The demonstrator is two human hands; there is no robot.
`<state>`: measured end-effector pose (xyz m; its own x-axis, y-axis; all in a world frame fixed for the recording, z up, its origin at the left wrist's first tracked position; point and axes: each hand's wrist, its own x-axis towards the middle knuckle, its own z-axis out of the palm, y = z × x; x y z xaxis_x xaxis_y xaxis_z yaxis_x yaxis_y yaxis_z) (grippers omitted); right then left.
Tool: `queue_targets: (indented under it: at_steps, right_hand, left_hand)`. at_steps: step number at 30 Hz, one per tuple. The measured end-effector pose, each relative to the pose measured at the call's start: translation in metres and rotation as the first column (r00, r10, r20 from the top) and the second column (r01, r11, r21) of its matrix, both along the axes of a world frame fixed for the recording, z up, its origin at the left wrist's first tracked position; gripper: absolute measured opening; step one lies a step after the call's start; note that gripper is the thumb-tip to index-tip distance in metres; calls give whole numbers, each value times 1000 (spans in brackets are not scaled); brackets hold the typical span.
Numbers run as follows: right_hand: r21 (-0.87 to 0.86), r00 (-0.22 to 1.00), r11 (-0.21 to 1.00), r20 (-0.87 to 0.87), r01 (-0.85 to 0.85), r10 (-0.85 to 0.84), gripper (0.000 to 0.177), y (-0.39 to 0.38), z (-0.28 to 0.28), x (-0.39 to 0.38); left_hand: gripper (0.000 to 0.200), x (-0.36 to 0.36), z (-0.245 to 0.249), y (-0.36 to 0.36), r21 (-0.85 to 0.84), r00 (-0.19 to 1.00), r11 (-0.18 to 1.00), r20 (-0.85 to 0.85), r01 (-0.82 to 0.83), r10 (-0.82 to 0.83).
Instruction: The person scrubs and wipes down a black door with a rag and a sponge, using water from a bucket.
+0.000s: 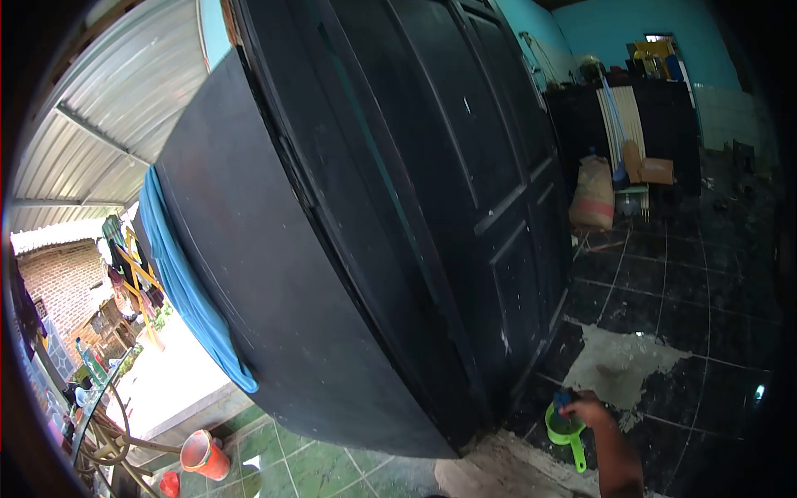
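Observation:
One hand shows, reaching in from the lower right; by its side of the frame I take it for my right hand [587,409]. Its fingers are wrapped round a small dark blue and red object [564,402], held over the rim of a green dipper [578,449] on the dark tiles. Just behind the dipper, a rough grey cement patch [627,363] covers part of the floor. My left hand is out of the frame.
A large black panelled door [432,166] rises beside the hand. An orange bucket [204,455] stands on green tiles at lower left. A blue cloth [178,274] hangs on the door's edge. A sack [593,192] stands at the back right.

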<state>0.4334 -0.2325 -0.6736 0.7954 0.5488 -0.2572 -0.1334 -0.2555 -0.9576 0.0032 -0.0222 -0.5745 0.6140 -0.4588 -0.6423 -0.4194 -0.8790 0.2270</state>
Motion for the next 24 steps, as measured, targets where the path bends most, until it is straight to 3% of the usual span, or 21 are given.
queue_targets:
  at_steps: [2,3,4,5,6,7,8,11,14,18,21,22,24]
  right_hand:
    - [206,981,972,-180,115,-78,35,-6,29,-16]
    - [303,903,927,-422,219,-76,28,-5,16,-11]
    - [390,910,894,-412,220,-44,29,-5,-6,-2]
    - [301,814,911,-578,281,-61,37,-13,13,-9]
    - [435,791,849,-611,301,32,42,-15,-2,-6]
    - [512,802,806,-591,296,81,43,-16,5,-14]
    - [536,796,762,-603,362,46,44,-13,30,-32]
    - [598,701,644,-701,477,133,50,-8,7,-30]
    - [565,725,688,-684,456,81,53,-3,10,-37]
    - [447,661,705,-750,551,-41,67,1,46,-51]
    - [443,705,712,-702,545,-103,62,9,4,-31]
    - [386,684,717,-709,580,-171,44,11,10,-33]
    - [432,735,733,-664,525,-135,31,13,-30,-16]
  left_hand:
    - [36,0,17,-3,19,999,999,16,44,-45]
    - [38,-5,-11,2,101,997,992,11,73,-74]
    - [39,-7,-13,3,92,997,993,31,74,-77]
    - [41,-8,-5,2,81,996,994,51,74,-78]
    - [50,-11,3,0,23,986,986,-20,-165,165]
    - [66,-10,16,-2,-10,913,918,-107,-397,393]
    - [57,-8,36,-7,-31,915,918,-105,-396,391]
    - [54,-5,49,-12,-4,906,913,-130,-407,403]
    - [53,-5,51,-15,16,901,912,-144,-411,409]
    - [52,-3,59,-17,25,892,905,-154,-425,424]
    - [51,0,66,-19,28,889,903,-163,-429,428]
    - [51,-1,61,-18,25,891,904,-158,-427,425]
    - [53,-3,54,-15,22,890,904,-167,-427,424]
